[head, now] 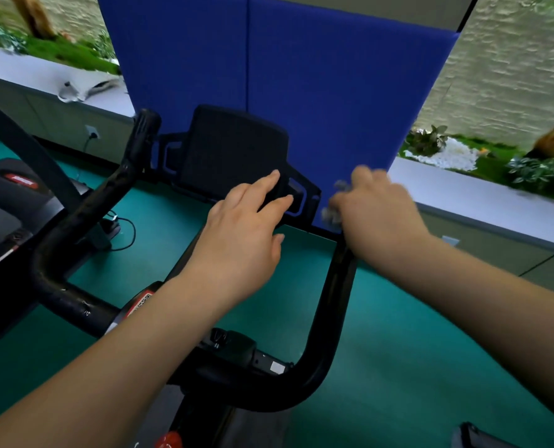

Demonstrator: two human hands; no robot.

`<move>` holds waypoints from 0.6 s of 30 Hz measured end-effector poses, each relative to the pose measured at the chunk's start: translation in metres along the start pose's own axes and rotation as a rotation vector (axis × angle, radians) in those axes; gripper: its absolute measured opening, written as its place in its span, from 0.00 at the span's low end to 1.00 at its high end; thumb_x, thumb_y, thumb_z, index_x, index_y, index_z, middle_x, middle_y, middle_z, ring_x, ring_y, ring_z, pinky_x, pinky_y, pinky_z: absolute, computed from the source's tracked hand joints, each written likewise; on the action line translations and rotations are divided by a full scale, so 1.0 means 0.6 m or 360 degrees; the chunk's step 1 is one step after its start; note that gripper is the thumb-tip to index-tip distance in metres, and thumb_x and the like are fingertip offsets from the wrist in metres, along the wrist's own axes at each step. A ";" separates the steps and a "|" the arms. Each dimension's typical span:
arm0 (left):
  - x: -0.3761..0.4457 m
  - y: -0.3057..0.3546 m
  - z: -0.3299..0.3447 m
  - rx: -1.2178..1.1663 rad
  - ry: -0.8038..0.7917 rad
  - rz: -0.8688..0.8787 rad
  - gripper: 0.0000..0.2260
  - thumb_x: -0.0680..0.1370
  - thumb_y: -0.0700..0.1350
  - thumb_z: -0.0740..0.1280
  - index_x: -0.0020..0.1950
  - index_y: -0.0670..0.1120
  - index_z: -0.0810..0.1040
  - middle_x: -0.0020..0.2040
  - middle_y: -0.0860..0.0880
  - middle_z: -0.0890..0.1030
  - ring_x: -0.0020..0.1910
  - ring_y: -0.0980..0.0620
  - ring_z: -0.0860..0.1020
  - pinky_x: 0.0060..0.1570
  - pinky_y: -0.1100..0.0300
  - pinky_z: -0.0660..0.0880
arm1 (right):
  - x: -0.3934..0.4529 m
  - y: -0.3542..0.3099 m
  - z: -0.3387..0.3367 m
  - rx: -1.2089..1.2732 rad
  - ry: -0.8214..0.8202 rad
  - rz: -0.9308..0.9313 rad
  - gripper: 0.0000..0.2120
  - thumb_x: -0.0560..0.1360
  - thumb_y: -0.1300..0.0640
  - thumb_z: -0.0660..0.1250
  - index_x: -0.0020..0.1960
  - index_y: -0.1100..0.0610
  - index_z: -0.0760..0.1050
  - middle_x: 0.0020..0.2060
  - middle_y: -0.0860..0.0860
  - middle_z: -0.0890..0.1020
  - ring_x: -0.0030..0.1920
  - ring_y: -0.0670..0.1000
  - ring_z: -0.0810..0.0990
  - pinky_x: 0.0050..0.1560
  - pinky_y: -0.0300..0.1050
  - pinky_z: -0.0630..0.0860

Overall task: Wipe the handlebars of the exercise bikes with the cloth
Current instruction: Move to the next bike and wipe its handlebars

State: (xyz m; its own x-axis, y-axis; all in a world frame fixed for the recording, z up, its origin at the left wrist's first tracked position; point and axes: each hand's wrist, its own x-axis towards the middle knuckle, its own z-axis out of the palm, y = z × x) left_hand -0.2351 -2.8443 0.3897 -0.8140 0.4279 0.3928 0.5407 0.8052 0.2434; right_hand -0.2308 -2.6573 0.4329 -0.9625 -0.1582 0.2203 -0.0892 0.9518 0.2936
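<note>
Head view: a gray cloth [333,202] is being squeezed onto the handlebar [330,302] by the right hand [379,215]; the left hand [246,231] is being held flat, fingers spread.

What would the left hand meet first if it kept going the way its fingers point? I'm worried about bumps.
Probably the console: the left hand points up-right at its lower right corner, fingertips apparently already overlapping it. Depth is unclear.

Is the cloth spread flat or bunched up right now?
Bunched: the cloth shows only as a blurred grey wad in the right hand at the handlebar tip.
</note>
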 end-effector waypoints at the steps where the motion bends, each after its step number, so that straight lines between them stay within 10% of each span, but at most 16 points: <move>1: 0.000 0.000 -0.001 -0.0008 0.0000 0.0000 0.24 0.75 0.46 0.67 0.71 0.49 0.69 0.75 0.50 0.60 0.70 0.46 0.62 0.65 0.47 0.63 | 0.019 0.017 -0.006 0.0014 0.0096 0.0079 0.14 0.78 0.50 0.58 0.58 0.53 0.77 0.51 0.57 0.69 0.54 0.61 0.70 0.45 0.50 0.67; 18: 0.009 0.028 -0.008 -0.0112 0.0009 0.0045 0.23 0.74 0.43 0.67 0.70 0.49 0.70 0.73 0.48 0.63 0.69 0.45 0.61 0.65 0.44 0.65 | -0.060 0.018 0.084 0.0955 0.0567 0.0332 0.18 0.73 0.63 0.64 0.62 0.52 0.77 0.43 0.53 0.66 0.44 0.58 0.71 0.43 0.45 0.69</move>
State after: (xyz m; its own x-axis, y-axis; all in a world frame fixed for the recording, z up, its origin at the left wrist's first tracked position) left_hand -0.2294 -2.8304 0.4003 -0.7971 0.4476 0.4052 0.5772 0.7619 0.2939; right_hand -0.2099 -2.6280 0.3810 -0.8421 0.0635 0.5356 -0.1365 0.9356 -0.3255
